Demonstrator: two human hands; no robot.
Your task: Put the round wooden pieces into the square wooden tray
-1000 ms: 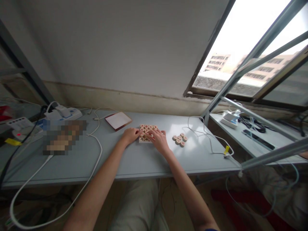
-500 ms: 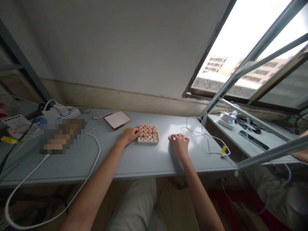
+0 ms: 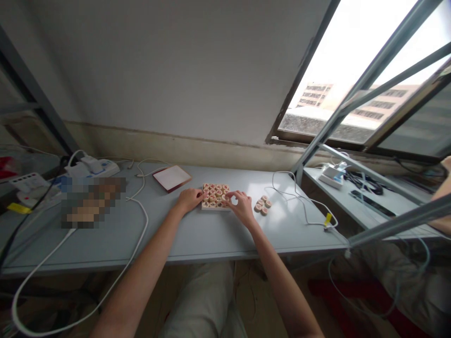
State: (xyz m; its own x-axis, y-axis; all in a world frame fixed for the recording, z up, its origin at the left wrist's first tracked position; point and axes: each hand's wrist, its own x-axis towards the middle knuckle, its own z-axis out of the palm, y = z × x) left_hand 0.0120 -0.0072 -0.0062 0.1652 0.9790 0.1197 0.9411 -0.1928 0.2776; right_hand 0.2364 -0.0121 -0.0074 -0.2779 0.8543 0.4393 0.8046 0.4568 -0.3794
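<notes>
A shallow white box on the desk is packed with round Chinese chess pieces, their tops bearing red and dark characters. My left hand grips the left side of this box, its thumb over the edge by the pieces. At the box's right side, the thumb and forefinger of my right hand form a ring and pinch a chess piece, partly hidden by the fingertips. Several loose chess pieces lie in a small cluster on the desk, right of my right hand.
A white lid-like tray with a reddish rim lies behind my left hand. White cables loop across the left of the grey desk, and another cable lies right. A power strip stands back left; a metal post rises right.
My right hand has moved left from the loose pieces to the box's right side, uncovering the cluster. My left hand stays at the box's left edge.
</notes>
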